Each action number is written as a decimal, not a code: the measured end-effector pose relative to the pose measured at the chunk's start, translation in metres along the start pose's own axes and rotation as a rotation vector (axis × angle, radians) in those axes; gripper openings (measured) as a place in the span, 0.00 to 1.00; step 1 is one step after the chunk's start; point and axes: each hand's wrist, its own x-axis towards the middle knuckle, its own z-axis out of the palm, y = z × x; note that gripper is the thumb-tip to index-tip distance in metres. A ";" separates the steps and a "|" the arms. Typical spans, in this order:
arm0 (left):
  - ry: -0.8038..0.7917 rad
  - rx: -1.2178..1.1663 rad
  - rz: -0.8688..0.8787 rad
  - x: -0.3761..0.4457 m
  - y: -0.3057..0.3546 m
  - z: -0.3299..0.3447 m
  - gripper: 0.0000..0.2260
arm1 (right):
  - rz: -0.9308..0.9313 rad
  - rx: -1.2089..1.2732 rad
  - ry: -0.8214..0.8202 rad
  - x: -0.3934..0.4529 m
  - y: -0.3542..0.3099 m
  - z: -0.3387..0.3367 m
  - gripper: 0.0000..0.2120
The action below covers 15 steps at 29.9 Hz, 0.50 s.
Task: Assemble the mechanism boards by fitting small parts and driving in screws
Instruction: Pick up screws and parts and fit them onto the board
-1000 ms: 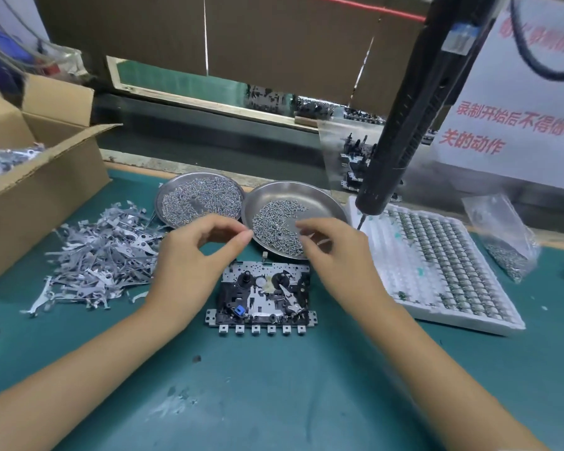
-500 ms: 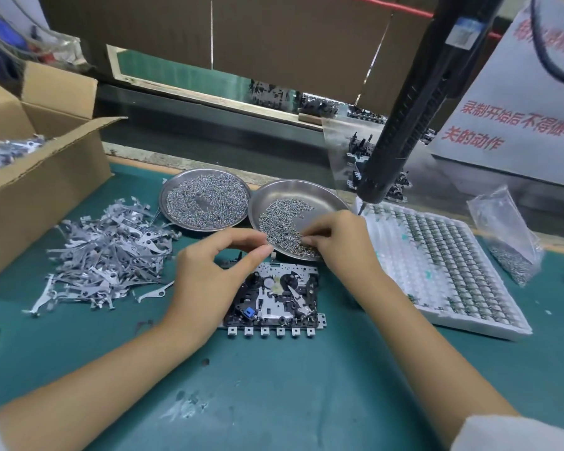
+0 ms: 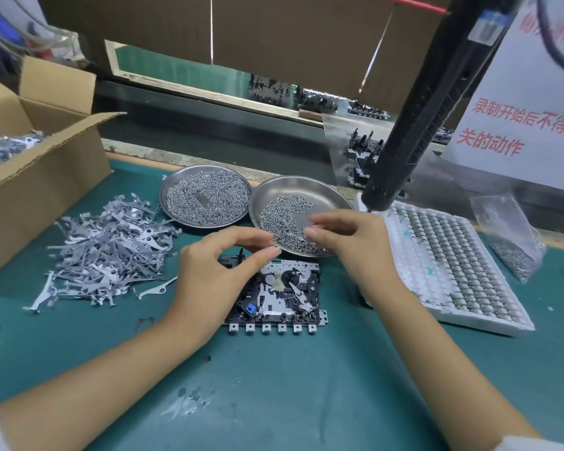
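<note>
The mechanism board (image 3: 282,296) lies flat on the green mat (image 3: 274,402) at the centre of the frame, a rectangular plate of black plastic and stamped bright metal with a small blue block near its lower left and a row of square metal tabs along its near edge. The left hand (image 3: 215,271) hovers over the board's left part, its thumb and forefinger curved toward each other with the tips close; whether they pinch anything cannot be told. The right hand (image 3: 352,245) sits just above and right of the board, over the near rim of the right dish (image 3: 326,193), fingers curled with the tips drawn together; any part between them is too small to see.

That dish is round, shallow polished steel holding a loose crescent of small screws (image 3: 284,219). Touching it on the left, the left dish (image 3: 205,200) is covered with finer shiny screws. At mid left lies a tangled heap of flat grey stamped levers (image 3: 108,252), beside an open cardboard box (image 3: 39,177). At right, a white moulded tray (image 3: 450,268) holds rows of small round parts, with a clear plastic bag (image 3: 508,236) beyond it. A black ribbed electric screwdriver (image 3: 427,118) hangs at an angle in the upper right.
</note>
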 end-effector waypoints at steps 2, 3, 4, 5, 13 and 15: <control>-0.003 -0.016 0.002 -0.001 0.002 0.000 0.09 | 0.092 0.316 -0.091 -0.014 -0.007 0.002 0.08; -0.004 -0.025 0.003 -0.002 0.003 0.001 0.09 | 0.133 0.429 -0.138 -0.021 -0.009 0.004 0.08; -0.005 -0.036 0.004 -0.002 0.004 0.001 0.10 | 0.165 0.500 -0.173 -0.027 -0.009 0.007 0.08; -0.009 -0.050 0.004 -0.003 0.004 0.002 0.11 | 0.189 0.547 -0.197 -0.032 -0.009 0.010 0.08; -0.030 -0.105 0.006 -0.002 0.003 0.003 0.13 | 0.228 0.680 -0.166 -0.043 -0.006 0.019 0.07; -0.029 -0.101 0.011 -0.002 0.002 0.003 0.13 | 0.234 0.680 -0.157 -0.044 -0.006 0.020 0.07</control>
